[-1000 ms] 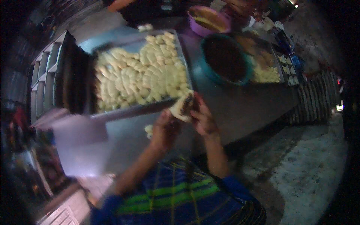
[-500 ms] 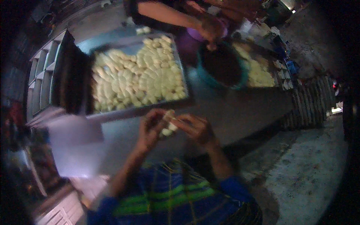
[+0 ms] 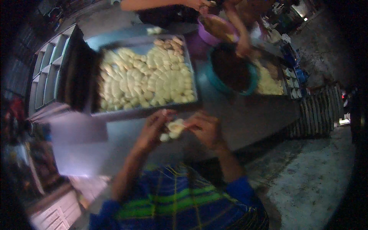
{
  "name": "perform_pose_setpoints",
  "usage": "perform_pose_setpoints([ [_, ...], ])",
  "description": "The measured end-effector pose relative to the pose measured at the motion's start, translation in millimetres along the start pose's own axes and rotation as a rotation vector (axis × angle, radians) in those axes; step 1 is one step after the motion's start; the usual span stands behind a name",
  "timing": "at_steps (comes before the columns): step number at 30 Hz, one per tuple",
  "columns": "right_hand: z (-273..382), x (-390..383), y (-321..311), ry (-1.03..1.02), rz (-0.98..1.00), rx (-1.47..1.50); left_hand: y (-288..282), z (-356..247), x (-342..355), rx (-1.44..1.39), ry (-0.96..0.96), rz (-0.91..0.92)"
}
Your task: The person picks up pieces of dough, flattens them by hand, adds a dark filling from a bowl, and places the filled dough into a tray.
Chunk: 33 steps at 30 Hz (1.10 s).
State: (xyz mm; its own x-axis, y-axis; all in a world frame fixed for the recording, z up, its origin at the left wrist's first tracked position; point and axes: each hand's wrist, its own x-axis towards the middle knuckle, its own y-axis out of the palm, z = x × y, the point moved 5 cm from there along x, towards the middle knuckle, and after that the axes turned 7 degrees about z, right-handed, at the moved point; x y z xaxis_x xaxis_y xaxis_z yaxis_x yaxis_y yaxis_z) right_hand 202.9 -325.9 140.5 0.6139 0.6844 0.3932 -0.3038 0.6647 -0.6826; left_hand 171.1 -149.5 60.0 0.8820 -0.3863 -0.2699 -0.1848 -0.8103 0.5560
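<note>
A small pale piece of dough (image 3: 177, 128) is between my two hands above the near edge of the metal table. Its upper face looks opened or flattened. My right hand (image 3: 205, 128) pinches its right side with fingers bent. My left hand (image 3: 153, 129) is curled at its left side, fingertips lifted and blurred; it appears to grip the edge. Small round dough balls (image 3: 164, 137) lie just under the piece. Beyond my hands, a large metal tray (image 3: 143, 110) is covered with pale shaped dough pieces (image 3: 147, 82), some laid in curved rows.
A teal tub (image 3: 219, 85) with dark contents stands right of the tray, a purple tub (image 3: 207, 35) behind it. Another person's hand (image 3: 243, 49) is at the teal tub's rim. More dough (image 3: 270, 82) lies farther right. A compartmented rack (image 3: 50, 73) stands left.
My hands have moved apart a little, and the dough between them shows wider and flatter. Across the table, the arm over the teal tub has drawn back; another hand now reaches its rim.
</note>
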Motion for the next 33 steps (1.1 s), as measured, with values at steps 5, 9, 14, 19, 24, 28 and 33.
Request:
perform_pose_setpoints([
  [5,23,7,16,0.067,-0.081,-0.121,-4,29,5,-0.345,-0.152,0.02],
  [9,36,8,32,0.13,-0.168,-0.163,-1,27,4,-0.433,-0.01,0.015],
  [14,41,4,38,0.067,-0.216,-0.457,1,26,3,-0.447,0.015,-0.089],
  [19,6,-5,38,0.557,-0.328,0.315,-2,-2,-3,-0.002,0.126,-0.034],
  [24,-18,-11,45,0.673,-0.346,0.855,8,-10,-7,-0.003,0.27,-0.125],
  [28,-12,-12,42,0.515,-0.293,0.465,7,2,-3,0.024,0.25,-0.239],
  [33,22,-5,42,0.038,-0.156,-0.204,-8,13,-4,-0.101,0.112,-0.252],
])
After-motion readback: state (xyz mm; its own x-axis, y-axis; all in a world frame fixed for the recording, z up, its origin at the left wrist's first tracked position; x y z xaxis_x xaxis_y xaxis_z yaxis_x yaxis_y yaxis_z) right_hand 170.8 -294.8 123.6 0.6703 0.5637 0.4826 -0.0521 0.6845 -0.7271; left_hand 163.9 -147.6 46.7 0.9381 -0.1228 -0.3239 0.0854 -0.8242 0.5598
